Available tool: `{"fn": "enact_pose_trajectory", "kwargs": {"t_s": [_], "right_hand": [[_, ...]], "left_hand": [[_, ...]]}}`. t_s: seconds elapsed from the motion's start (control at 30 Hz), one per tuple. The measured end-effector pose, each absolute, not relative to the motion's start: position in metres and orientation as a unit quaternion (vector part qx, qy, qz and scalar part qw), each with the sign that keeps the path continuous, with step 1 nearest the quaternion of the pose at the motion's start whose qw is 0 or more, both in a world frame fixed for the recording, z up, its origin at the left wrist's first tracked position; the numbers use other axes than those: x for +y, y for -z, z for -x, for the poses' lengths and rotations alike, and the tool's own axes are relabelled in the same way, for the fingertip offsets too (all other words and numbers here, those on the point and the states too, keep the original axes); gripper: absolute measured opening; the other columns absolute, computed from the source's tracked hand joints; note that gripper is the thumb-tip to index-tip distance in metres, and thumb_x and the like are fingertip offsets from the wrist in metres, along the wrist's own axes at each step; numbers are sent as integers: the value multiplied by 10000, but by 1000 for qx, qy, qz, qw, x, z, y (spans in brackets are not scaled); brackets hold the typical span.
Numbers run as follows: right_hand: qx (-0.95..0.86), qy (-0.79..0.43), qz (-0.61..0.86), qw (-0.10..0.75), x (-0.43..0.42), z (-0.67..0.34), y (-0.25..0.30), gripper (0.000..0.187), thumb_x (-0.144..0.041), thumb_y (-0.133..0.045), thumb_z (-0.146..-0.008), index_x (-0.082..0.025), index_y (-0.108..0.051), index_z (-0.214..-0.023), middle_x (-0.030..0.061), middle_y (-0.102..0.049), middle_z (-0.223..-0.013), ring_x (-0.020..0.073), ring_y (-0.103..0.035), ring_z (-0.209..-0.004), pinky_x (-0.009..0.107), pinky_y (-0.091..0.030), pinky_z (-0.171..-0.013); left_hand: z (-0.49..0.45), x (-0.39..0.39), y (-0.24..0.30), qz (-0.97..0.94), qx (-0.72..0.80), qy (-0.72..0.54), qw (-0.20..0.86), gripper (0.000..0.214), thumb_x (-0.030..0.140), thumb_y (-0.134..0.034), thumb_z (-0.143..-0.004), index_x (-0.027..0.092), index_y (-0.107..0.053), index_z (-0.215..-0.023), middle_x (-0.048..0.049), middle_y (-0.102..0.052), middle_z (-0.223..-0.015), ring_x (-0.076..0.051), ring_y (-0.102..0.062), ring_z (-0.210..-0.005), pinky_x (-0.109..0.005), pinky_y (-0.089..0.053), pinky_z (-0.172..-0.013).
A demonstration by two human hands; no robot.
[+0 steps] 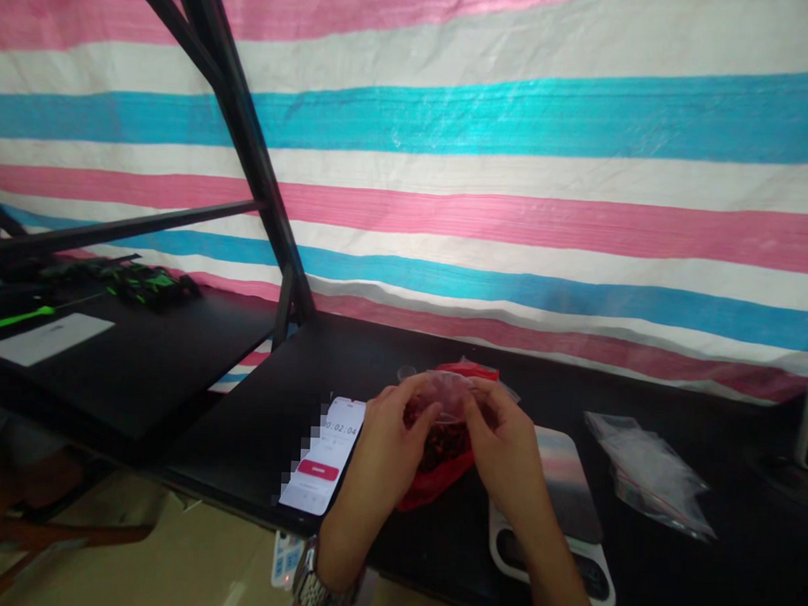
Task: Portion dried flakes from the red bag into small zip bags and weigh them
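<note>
Between my two hands is a small clear plastic bag (446,395), pinched at its sides near the top. My left hand (396,419) grips one side with thumb and fingers; a metal watch is on that wrist. My right hand (502,427) grips the other side. Right below sits a red plastic bag (437,492) with small dark reddish-brown pieces (447,446) in it, too small to name. The hands partly hide it. A kitchen scale (566,485) lies beside and partly under my right forearm.
Left of my hands a phone (324,464) shows a running timer. Several clear zip bags (650,475) lie at right on the black table (240,430). On another table stand a green-and-black toy car (146,283) and a white sheet (51,337). Striped sheeting (514,183) hangs behind.
</note>
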State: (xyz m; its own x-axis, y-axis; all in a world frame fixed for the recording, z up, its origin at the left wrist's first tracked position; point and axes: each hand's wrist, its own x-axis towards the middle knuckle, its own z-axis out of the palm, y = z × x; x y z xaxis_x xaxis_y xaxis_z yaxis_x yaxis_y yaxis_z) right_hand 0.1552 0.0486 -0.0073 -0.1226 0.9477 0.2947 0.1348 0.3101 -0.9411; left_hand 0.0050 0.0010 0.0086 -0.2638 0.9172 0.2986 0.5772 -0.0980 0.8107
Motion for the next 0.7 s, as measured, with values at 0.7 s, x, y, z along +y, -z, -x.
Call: {"fn": "enact_pose_trajectory", "kwargs": {"t_s": [0.7], "right_hand": [[-629,-364,466,505,40,-166,-13,281,-478,-720,-874,-215,-817,-873,22,-748,-723,171,-590,-594,274,-472,-563]], "left_hand": [[-7,-5,-20,-530,607,-511,300,125,290,-673,-895,228,-693,-788,26,-699,-719,-171,-645,-702,-267,-492,-679]]}}
